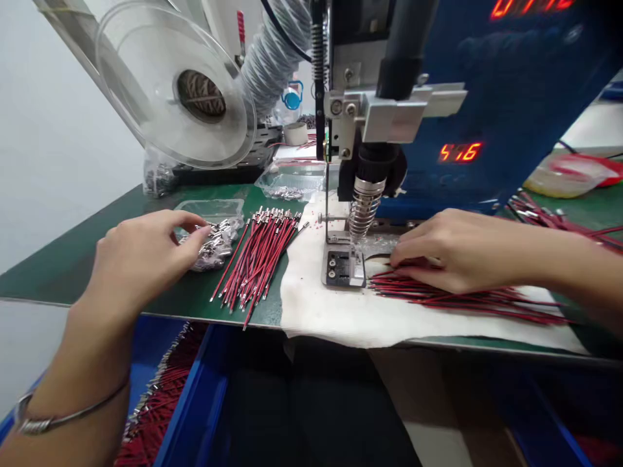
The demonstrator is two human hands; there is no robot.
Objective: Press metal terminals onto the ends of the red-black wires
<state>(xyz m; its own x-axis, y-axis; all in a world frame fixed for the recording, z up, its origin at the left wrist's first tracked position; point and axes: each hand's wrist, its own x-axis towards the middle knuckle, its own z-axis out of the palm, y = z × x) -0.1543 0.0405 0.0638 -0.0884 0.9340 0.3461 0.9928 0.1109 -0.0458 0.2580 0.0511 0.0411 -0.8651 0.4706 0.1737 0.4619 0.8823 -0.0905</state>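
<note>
My left hand [150,250] is over a clear plastic tray [214,207] of small metal terminals [217,241]. Its thumb and forefinger come together in a pinch; whatever is between the tips is too small to make out. To the right of that tray lies a bunch of red and black wires [260,259] with metal terminals on their far ends. My right hand [448,250] rests on a second bundle of wires [438,295], its fingers closed around some of them. Between the hands stands the press head of a machine [367,201], above a small black-and-metal work block [343,268].
A white cloth [335,318] covers the table under the machine. A blue housing [491,97] with red digits rises behind my right hand. At the upper left hangs a clear reel [146,84]. Another terminal tray [292,181] sits behind, and a blue bin [187,402] of wires below.
</note>
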